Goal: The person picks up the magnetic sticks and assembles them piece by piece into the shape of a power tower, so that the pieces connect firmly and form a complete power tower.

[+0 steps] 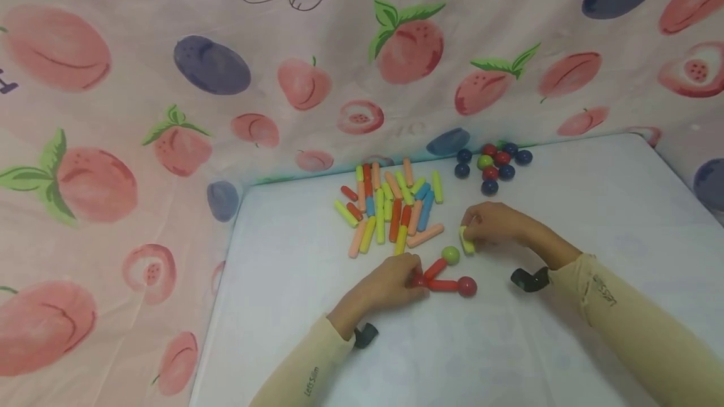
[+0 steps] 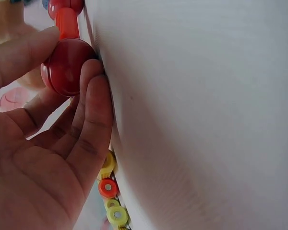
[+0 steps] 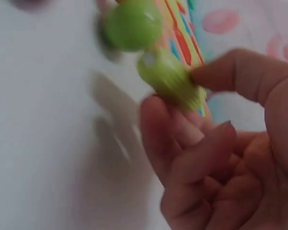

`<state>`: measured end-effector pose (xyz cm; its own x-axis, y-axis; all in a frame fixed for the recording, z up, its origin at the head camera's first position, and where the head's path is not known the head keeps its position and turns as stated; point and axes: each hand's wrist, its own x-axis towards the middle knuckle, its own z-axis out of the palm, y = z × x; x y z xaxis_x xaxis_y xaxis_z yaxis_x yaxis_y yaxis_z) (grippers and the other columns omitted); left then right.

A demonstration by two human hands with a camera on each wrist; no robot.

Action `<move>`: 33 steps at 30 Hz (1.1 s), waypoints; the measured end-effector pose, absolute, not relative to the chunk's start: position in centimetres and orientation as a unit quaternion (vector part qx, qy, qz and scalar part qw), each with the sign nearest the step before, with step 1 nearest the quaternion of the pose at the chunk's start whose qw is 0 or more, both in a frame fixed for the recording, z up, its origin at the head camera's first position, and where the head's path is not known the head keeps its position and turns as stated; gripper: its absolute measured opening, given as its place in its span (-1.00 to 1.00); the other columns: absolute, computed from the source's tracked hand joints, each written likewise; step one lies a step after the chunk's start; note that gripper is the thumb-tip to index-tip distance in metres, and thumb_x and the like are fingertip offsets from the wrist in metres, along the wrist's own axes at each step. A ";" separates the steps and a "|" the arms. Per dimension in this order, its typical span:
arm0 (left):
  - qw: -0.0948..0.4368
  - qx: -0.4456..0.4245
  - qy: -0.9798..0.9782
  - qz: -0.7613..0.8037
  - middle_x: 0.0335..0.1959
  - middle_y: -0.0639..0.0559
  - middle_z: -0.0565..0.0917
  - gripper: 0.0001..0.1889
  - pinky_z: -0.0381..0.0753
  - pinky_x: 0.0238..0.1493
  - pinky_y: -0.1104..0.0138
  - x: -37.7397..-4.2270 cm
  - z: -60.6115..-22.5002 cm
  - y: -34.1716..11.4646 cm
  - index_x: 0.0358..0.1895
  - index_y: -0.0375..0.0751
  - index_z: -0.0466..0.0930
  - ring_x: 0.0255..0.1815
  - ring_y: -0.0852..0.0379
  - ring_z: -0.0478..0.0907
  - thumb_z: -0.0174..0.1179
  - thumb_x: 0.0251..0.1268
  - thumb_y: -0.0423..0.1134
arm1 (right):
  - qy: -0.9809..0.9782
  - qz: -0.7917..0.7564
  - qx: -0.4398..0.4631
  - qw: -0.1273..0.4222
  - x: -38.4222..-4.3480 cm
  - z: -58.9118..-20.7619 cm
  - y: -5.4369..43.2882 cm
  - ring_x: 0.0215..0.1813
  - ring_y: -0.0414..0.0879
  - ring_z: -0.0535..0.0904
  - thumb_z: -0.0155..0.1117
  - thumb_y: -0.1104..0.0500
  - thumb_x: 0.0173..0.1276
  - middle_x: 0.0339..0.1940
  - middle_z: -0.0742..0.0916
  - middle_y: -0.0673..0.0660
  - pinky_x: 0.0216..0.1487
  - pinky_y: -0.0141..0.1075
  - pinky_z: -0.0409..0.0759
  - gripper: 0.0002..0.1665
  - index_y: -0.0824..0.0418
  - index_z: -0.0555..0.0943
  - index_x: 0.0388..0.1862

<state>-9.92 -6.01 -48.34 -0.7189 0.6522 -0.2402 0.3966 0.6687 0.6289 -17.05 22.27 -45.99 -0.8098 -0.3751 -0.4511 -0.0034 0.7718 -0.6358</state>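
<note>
Two red sticks [image 1: 444, 285] form a V on the table [image 1: 283, 237], tipped by a green ball [image 1: 450, 255] and a red ball [image 1: 467, 286]. The left hand [image 1: 393, 282] grasps the corner ball [image 2: 69, 67]; the right hand's [image 1: 491, 223] grip pinches a yellow-green stick [image 1: 467, 240]. Loose sticks [image 1: 380, 212] lie far left, loose balls [image 1: 490, 173] far right.

Light is soft and rather dim. The right wrist view blurs the stick [image 3: 167, 79] and green ball [image 3: 134, 25], soft shadows smudging the table [image 3: 38, 134]; the left wrist view looks sharper, the red ball [image 2: 67, 64] faintly glossy.
</note>
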 end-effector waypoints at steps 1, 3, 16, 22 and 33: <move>0.230 0.295 0.884 0.279 -0.36 0.23 0.53 -0.76 0.51 -0.27 0.49 -9.9 -48.3 -5.9 -0.14 0.05 0.52 -0.32 0.30 0.45 0.38 0.33 -0.01 | 0.885 -0.333 -0.107 0.308 -16.3 -45.8 22.5 -0.32 -0.07 0.56 0.31 0.09 0.27 -0.39 0.73 0.07 -0.28 -0.25 0.52 -0.67 0.25 0.67 -0.05; 0.231 0.292 0.885 0.280 -0.37 0.23 0.53 -0.75 0.51 -0.28 0.48 -9.9 -48.3 -5.8 -0.14 0.05 0.52 -0.33 0.30 0.46 0.38 0.32 -0.01 | 0.873 -0.342 -0.118 0.326 -15.1 -45.7 22.8 -0.30 -0.08 0.53 0.35 0.08 0.27 -0.43 0.72 0.04 -0.25 -0.26 0.50 -0.71 0.21 0.69 -0.10; 0.222 0.298 0.884 0.283 -0.40 0.23 0.53 -0.72 0.51 -0.32 0.50 -9.9 -48.7 -5.6 -0.14 0.02 0.51 -0.37 0.31 0.45 0.42 0.29 -0.02 | 0.857 -0.374 -0.122 0.333 -12.6 -47.6 21.5 -0.29 -0.08 0.58 0.39 0.06 0.34 -0.50 0.72 0.02 -0.12 -0.24 0.53 -0.78 0.16 0.71 -0.15; 0.218 0.305 0.881 0.290 -0.37 0.26 0.56 -0.71 0.52 -0.26 0.52 -9.8 -48.9 -5.6 -0.12 0.03 0.52 -0.33 0.32 0.47 0.42 0.28 -0.01 | 0.856 -0.382 -0.120 0.327 -12.2 -47.9 21.1 -0.38 -0.08 0.60 0.35 0.09 0.38 -0.51 0.72 0.03 -0.19 -0.23 0.53 -0.78 0.20 0.67 -0.12; 0.189 0.317 0.891 0.265 -0.29 0.19 0.54 -0.74 0.51 -0.21 0.53 -9.7 -48.7 -5.3 -0.06 -0.02 0.54 -0.26 0.31 0.44 0.37 0.34 -0.06 | 0.854 -0.393 -0.112 0.323 -12.2 -48.5 21.6 -0.34 -0.06 0.64 0.36 0.11 0.37 -0.37 0.75 0.02 -0.16 -0.22 0.59 -0.29 0.19 0.34 0.43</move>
<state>-9.75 -5.34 -48.66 -0.7269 0.6657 -0.1688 0.4652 0.6581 0.5920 -12.20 21.56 -48.50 -0.7665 -0.4451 -0.4629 0.0623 0.6659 -0.7435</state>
